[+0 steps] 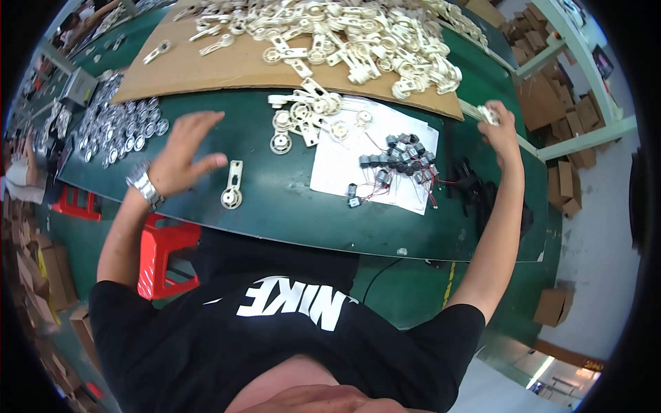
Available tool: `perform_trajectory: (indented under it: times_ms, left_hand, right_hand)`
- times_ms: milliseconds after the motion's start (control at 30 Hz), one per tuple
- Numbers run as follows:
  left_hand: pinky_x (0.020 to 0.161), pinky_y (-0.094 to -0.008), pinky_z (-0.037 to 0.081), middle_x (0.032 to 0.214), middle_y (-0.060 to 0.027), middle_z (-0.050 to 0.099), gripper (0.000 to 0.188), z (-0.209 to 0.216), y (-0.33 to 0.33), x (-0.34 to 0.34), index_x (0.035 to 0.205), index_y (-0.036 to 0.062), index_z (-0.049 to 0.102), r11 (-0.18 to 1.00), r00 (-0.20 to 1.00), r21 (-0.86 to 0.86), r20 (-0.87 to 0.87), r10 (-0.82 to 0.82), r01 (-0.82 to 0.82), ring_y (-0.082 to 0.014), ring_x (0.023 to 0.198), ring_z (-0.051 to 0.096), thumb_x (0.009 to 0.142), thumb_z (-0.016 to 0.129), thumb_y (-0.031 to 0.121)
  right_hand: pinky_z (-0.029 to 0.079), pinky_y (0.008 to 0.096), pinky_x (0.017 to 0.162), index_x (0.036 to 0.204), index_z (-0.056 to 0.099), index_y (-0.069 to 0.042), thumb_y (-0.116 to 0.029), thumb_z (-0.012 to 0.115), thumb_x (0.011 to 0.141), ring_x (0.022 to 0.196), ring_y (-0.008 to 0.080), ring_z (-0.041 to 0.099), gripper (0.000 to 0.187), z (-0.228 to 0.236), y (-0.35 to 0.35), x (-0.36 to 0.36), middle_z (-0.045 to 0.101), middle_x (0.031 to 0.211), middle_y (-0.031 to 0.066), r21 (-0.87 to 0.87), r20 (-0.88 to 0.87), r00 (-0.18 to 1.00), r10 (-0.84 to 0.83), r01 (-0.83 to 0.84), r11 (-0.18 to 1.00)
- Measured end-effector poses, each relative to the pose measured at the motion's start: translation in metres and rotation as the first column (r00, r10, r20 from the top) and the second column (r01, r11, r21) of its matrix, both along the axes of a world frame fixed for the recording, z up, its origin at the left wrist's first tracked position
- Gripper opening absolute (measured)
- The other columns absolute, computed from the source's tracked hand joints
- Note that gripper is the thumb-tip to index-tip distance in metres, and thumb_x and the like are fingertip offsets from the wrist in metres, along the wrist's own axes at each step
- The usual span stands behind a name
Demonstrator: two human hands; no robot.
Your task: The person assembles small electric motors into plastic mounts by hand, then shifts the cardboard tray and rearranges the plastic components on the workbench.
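My left hand (pixel 184 153) hovers over the left part of the green table, fingers stretched out and nothing in them. Just right of it lies a single cream plastic housing (pixel 234 184) with a long handle and a round end. At the table's far right edge my right hand (pixel 504 134) is closed on a small cream plastic part (pixel 489 115), mostly covered by the fingers. A small cluster of cream housings (pixel 301 113) lies at the middle. Beside it, small motors (pixel 399 157) with red and black wires rest on a white paper sheet (pixel 332 171).
A large heap of cream housings (pixel 365 41) covers a cardboard sheet (pixel 186 76) at the back. Many silver round parts (pixel 131 127) lie at left. A black object (pixel 475 189) sits by the right edge. A red stool (pixel 162 255) stands at the front left.
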State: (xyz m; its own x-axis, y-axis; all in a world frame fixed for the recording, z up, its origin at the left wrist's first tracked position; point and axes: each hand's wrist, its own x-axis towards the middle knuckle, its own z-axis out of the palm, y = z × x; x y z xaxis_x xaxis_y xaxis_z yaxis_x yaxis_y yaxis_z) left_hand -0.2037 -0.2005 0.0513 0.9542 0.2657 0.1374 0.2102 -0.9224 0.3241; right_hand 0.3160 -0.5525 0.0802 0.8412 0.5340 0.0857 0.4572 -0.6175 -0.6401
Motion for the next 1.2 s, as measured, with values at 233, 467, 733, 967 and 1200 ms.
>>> perform_trajectory:
  times_ms: [233, 467, 733, 967, 1200]
  left_hand:
    - [0.123, -0.0577, 0.017, 0.160, -0.0237, 0.033, 0.090, -0.080, -0.070, -0.045, 0.160, 0.0031, 0.027, 0.969, 0.982, 0.182, -0.060, 0.179, -0.166, -0.0425, 0.150, 0.029, 0.095, 0.061, 0.056]
    - [0.117, -0.0582, 0.026, 0.153, -0.0237, 0.041, 0.086, -0.106, -0.032, -0.019, 0.157, 0.0009, 0.030, 0.915, 0.929, 0.187, 0.176, 0.327, -0.357, -0.0396, 0.143, 0.038, 0.096, 0.062, 0.053]
    - [0.113, -0.0524, 0.030, 0.149, -0.0243, 0.044, 0.096, -0.105, 0.006, -0.014, 0.156, -0.0037, 0.025, 0.950, 0.933, 0.102, 0.243, 0.265, -0.297, -0.0389, 0.137, 0.042, 0.092, 0.069, 0.053]
    - [0.112, -0.0537, 0.030, 0.148, -0.0221, 0.044, 0.081, -0.112, 0.033, 0.002, 0.152, 0.0041, 0.038, 0.976, 0.951, 0.105, 0.268, 0.155, -0.188, -0.0384, 0.136, 0.042, 0.093, 0.067, 0.051]
    - [0.109, -0.0526, 0.034, 0.137, -0.0219, 0.050, 0.060, -0.111, 0.037, -0.002, 0.140, 0.0096, 0.054, 0.987, 0.909, -0.009, 0.388, 0.152, -0.161, -0.0408, 0.129, 0.046, 0.091, 0.073, 0.039]
  right_hand:
    - [0.050, 0.0433, 0.101, 0.120, 0.065, -0.020, -0.011, 0.076, 0.072, 0.116, 0.0392, 0.054, 0.050, 0.002, 0.187, -0.188, 0.048, 0.126, 0.0183, -0.164, 0.061, 0.847, 0.528, -0.514, 0.842]
    - [0.040, 0.0503, 0.113, 0.125, 0.065, -0.026, -0.016, 0.083, 0.068, 0.128, 0.0504, 0.041, 0.061, -0.056, 0.280, -0.316, 0.041, 0.140, 0.0250, -0.182, -0.021, 0.762, 0.647, -0.640, 0.747]
    - [0.037, 0.0525, 0.113, 0.142, 0.061, -0.014, -0.040, 0.075, 0.091, 0.135, 0.0453, 0.043, 0.059, -0.046, 0.218, -0.273, 0.055, 0.139, 0.0290, 0.002, 0.323, 0.794, 0.516, -0.545, 0.838]
    - [0.030, 0.0634, 0.113, 0.156, 0.041, -0.011, -0.054, 0.048, 0.104, 0.141, 0.0532, 0.035, 0.068, -0.098, 0.209, -0.297, 0.027, 0.160, 0.0351, -0.310, 0.200, 0.920, 0.336, -0.266, 0.913]
    - [0.034, 0.0587, 0.111, 0.152, 0.043, -0.004, -0.046, 0.055, 0.103, 0.130, 0.0555, 0.040, 0.066, -0.106, 0.213, -0.340, 0.034, 0.151, 0.0372, -0.206, 0.225, 0.870, 0.439, -0.398, 0.894]
